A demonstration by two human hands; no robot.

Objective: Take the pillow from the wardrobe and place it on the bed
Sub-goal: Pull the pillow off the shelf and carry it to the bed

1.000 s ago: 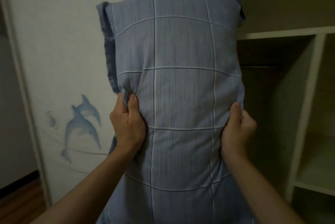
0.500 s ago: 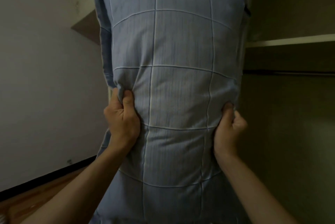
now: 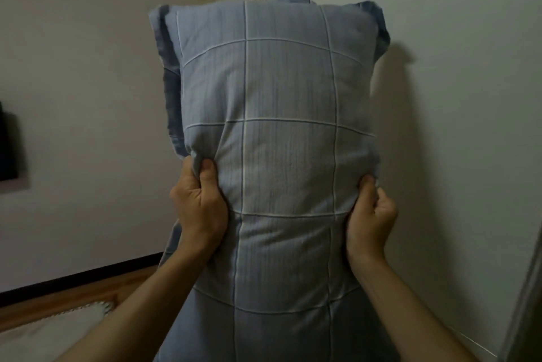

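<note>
- Left hand (image 3: 201, 209): your thumb and fingers bunch the pillow (image 3: 278, 156) cover at its left edge.
- Pillow: upright before you, off any surface; likely soft, light, floppy; best gripped mid-sides.
- Right hand (image 3: 371, 218): fingers curled, pinching the right edge.

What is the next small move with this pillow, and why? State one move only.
Probably swing the pillow down and left. The left hand and right hand grip its sides, holding it upright in the air before a wall. The pale cloth surface at lower left may be the bed, though too little shows to be sure.
</note>
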